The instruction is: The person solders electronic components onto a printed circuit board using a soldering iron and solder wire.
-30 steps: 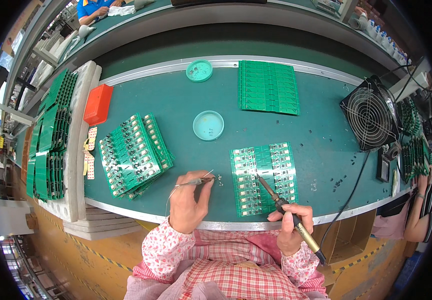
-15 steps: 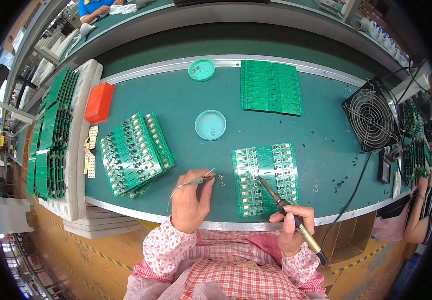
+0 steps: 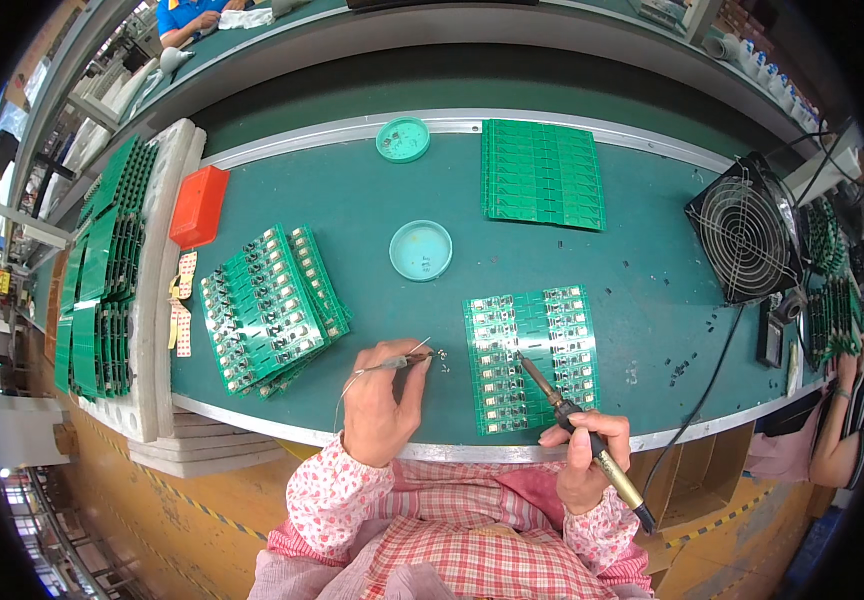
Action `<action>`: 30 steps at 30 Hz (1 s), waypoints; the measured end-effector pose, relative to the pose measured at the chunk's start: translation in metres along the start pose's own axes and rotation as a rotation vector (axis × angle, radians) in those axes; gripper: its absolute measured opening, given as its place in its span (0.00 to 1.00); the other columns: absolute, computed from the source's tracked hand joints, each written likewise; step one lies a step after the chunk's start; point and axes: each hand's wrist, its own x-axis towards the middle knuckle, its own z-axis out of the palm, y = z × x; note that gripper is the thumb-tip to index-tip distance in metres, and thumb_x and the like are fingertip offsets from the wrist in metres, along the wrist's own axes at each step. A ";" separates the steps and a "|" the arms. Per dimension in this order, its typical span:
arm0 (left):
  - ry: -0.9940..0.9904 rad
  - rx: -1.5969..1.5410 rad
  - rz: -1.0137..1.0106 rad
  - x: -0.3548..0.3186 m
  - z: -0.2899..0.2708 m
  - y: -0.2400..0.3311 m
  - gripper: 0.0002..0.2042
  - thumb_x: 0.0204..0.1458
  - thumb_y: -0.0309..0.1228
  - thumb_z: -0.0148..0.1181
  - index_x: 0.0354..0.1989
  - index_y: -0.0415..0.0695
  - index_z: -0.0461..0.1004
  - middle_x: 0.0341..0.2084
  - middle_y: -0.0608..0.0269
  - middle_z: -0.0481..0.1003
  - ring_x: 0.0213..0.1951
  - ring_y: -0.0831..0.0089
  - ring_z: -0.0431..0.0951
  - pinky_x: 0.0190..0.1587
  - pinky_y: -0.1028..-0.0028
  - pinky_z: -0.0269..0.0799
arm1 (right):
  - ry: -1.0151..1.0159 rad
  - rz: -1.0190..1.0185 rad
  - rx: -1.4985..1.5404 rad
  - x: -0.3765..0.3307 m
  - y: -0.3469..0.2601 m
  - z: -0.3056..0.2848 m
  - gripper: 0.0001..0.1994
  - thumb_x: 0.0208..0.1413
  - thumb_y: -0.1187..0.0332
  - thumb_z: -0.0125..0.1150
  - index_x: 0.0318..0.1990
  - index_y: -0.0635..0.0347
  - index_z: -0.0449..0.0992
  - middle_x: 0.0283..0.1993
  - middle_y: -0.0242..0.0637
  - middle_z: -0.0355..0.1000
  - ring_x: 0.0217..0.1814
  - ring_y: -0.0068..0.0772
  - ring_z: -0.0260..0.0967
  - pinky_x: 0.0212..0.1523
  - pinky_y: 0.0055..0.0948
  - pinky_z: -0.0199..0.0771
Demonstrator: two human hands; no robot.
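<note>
My right hand (image 3: 589,455) is closed round the handle of a soldering iron (image 3: 600,452). The iron's tip rests at, or just above, the middle of a green circuit board panel (image 3: 482,395) lying flat before me. Rows of small white and dark components cover this panel. Left of it, my left hand (image 3: 380,400) pinches slim metal tweezers (image 3: 392,362), and a thin wire, apparently solder, runs through the fingers. Beside the tweezer tips, several tiny loose parts (image 3: 443,362) lie on the green mat. The exact contact at the iron's tip is too small to make out.
Populated panels (image 3: 262,310) are stacked at left, near a red bin (image 3: 198,205) and a foam tray (image 3: 167,290) of upright boards. Two turquoise dishes (image 3: 421,250) (image 3: 403,140), bare panels (image 3: 542,175) and a fan (image 3: 742,235) stand farther back. Co-workers sit beyond and at right.
</note>
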 end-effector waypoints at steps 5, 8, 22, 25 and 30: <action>0.007 0.013 0.010 0.001 0.001 0.000 0.07 0.52 0.17 0.61 0.39 0.38 0.75 0.37 0.55 0.79 0.39 0.58 0.78 0.43 0.66 0.73 | 0.004 0.007 0.017 0.000 0.000 0.000 0.08 0.62 0.67 0.57 0.42 0.62 0.70 0.22 0.38 0.77 0.24 0.29 0.78 0.28 0.26 0.75; 0.010 0.021 0.021 0.001 0.001 0.000 0.07 0.52 0.17 0.61 0.39 0.38 0.75 0.37 0.55 0.79 0.39 0.58 0.78 0.43 0.66 0.72 | 0.005 0.009 0.014 0.001 -0.001 0.001 0.08 0.62 0.67 0.57 0.42 0.61 0.70 0.22 0.38 0.77 0.24 0.29 0.78 0.28 0.26 0.75; 0.035 -0.048 0.071 -0.003 0.006 0.006 0.08 0.52 0.16 0.61 0.39 0.36 0.74 0.37 0.52 0.78 0.39 0.57 0.81 0.42 0.67 0.75 | 0.031 0.018 -0.021 0.000 -0.002 0.001 0.08 0.62 0.66 0.57 0.41 0.60 0.71 0.21 0.36 0.77 0.24 0.27 0.78 0.29 0.26 0.75; -0.059 -0.118 0.051 -0.004 0.010 0.016 0.09 0.52 0.15 0.62 0.40 0.36 0.74 0.37 0.51 0.79 0.39 0.60 0.81 0.42 0.68 0.76 | 0.025 0.019 0.001 0.000 -0.001 0.000 0.07 0.62 0.66 0.57 0.41 0.60 0.71 0.21 0.36 0.78 0.24 0.27 0.77 0.29 0.27 0.75; -0.103 -0.111 0.089 0.000 0.018 0.021 0.09 0.51 0.16 0.63 0.41 0.38 0.75 0.37 0.53 0.79 0.38 0.60 0.80 0.41 0.67 0.75 | -0.007 0.013 -0.006 -0.001 -0.001 -0.002 0.07 0.62 0.67 0.57 0.42 0.60 0.71 0.22 0.36 0.78 0.24 0.26 0.77 0.29 0.27 0.75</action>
